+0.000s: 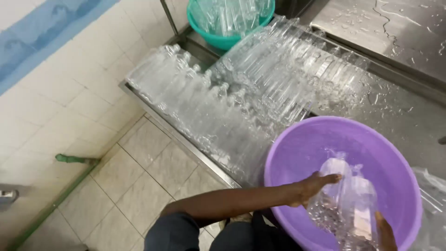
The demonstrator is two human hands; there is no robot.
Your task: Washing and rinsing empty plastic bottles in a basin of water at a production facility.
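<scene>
Steel bench (409, 116): runs from far left to near right, surface wet, water beads and streaks visible on the far right panel.

Rows of clear plastic bottles (241, 102): lie on their sides across the bench, packed touching, in two long banks running from the far middle toward the near edge.

Purple basin (302, 153): sits on the bench at near right, just beside the near end of the bottle rows. Holds water.

Teal basin (218, 39): far middle, beyond the bottles, filled with more clear bottles.

Tiled floor (134, 186): left and near, pale tiles, a green strip along the wall base.

Clear bottle (346, 200): inside the purple basin, wet, roughly upright with a slight tilt (water splashes around it blur the outline).

Left hand (313, 186): reaches in over the near rim, fingers wrapped on the bottle's left side, grasping it.

Right hand (384, 232): only part shows at the near frame edge, touching the bottle's lower right; grip cannot be told.
</scene>
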